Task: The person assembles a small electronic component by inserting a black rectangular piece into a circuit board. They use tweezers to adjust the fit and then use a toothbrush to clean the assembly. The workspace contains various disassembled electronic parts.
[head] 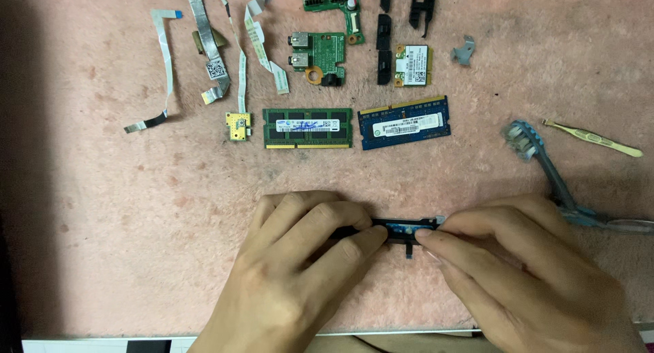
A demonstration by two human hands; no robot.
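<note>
A narrow black strip [403, 225] was pinched between the fingers of the left hand [300, 257] and right hand [518, 257], its long axis spanning them.

Your hands covered both ends of the narrow black strip [403, 225], left hand [300, 257] over one end, right hand [518, 271] over the other, so its full length was hidden. Your wrists ran off the bottom edge. The blue toothbrush [545, 169] handle was cut at the right edge. Print on the memory sticks [308, 127] was too small to read.
</note>
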